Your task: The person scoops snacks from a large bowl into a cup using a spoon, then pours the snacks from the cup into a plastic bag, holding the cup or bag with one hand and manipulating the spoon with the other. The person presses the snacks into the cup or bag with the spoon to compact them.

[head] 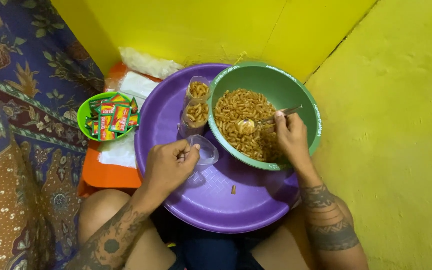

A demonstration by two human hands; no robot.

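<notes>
Seated over a purple tray (166,125), the right hand (291,136) dips a metal spoon (276,116) into the green bowl (296,87) of macaroni snack (241,122) at two o'clock, while the left hand (168,167) pinches open a clear pouch (203,150) at centre, best held close beside the bowl's rim with its mouth level.

Two filled snack bags (197,102), two bowls (268,80), one purple tray (166,115), one spoon (276,116).

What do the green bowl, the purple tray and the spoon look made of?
Green bowl: likely plastic, matte, evenly coloured with a thin rim. Purple tray: plastic, slightly glossy, with a moulded pattern. Spoon in the right hand: apparently metal, with a silvery shine.
</notes>
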